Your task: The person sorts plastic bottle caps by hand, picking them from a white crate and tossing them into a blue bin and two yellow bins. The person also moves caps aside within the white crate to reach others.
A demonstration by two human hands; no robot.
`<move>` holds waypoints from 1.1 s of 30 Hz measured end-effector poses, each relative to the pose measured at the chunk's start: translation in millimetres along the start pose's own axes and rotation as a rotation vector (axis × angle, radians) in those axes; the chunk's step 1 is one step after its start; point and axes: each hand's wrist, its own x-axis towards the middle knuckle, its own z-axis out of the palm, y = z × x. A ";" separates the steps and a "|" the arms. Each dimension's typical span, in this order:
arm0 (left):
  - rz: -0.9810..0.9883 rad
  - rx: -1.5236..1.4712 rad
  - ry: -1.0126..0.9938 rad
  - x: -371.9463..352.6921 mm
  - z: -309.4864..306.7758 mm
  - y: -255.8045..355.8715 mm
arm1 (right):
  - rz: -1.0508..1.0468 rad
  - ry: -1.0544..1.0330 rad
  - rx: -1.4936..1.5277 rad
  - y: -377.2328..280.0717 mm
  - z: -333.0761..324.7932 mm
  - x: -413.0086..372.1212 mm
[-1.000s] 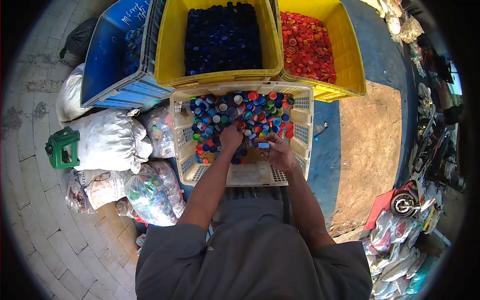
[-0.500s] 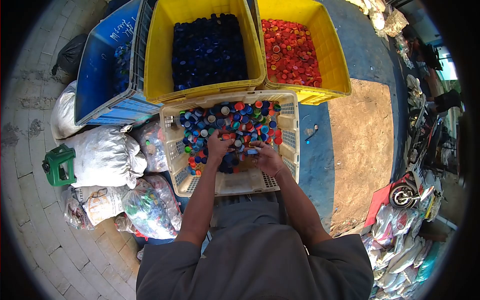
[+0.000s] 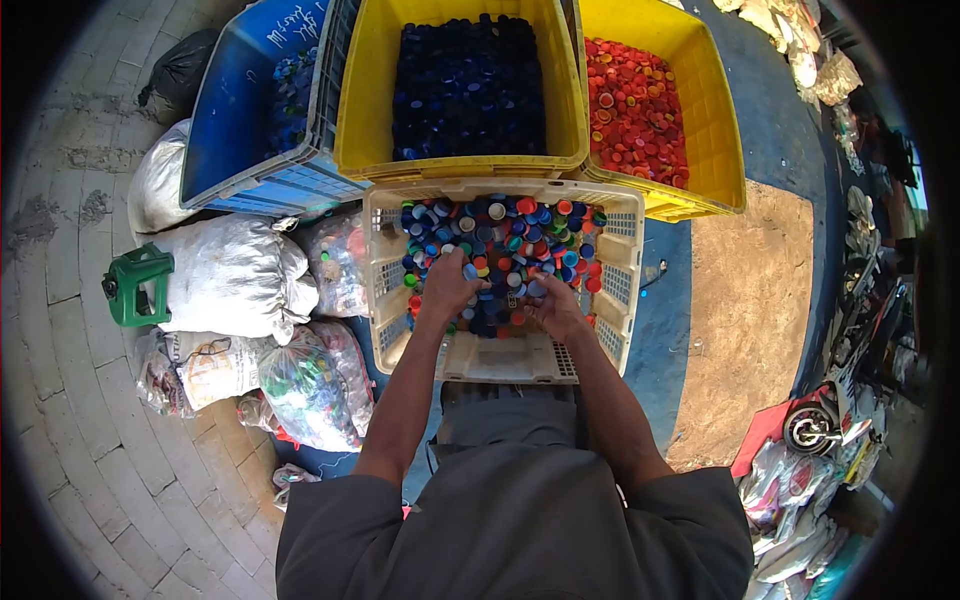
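Note:
A whitish plastic crate (image 3: pixel 630 290) stands in front of me, holding mixed coloured bottle caps (image 3: pixel 520 240). Inside it, my left hand (image 3: pixel 450 287) is closed on a blue cap (image 3: pixel 470 271) at the fingertips. Close by on the right, my right hand (image 3: pixel 556 308) has its fingers bent round a pale blue cap (image 3: pixel 537 288). Caps lie under and around both hands. Part of the crate's bottom shows along the near side.
Beyond the crate stand a yellow bin (image 3: pixel 365 110) of dark blue caps, another yellow bin (image 3: pixel 715 130) of red caps and a blue bin (image 3: pixel 225 130). Sacks (image 3: pixel 230 280) and a green container (image 3: pixel 130 286) lie left. Cardboard (image 3: pixel 750 320) covers floor at right.
The view has shifted, so crate and bins appear farther right. Both hands have moved a little among the caps, and the caps between them lie differently.

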 end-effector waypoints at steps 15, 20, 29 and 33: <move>-0.607 -1.400 0.020 -44.0 11.7 -30.9 | -0.710 0.201 -1.682 -25.2 48.6 69.6; -0.621 -1.472 0.021 -57.7 13.9 -29.3 | -0.663 0.234 -1.898 -19.0 45.9 95.3; -0.668 -1.299 0.058 -46.9 21.7 -26.7 | -0.765 0.145 -1.447 -16.1 39.8 92.2; -0.442 -0.875 0.102 -31.4 14.6 -3.6 | -0.657 0.064 -1.424 -27.8 61.2 40.7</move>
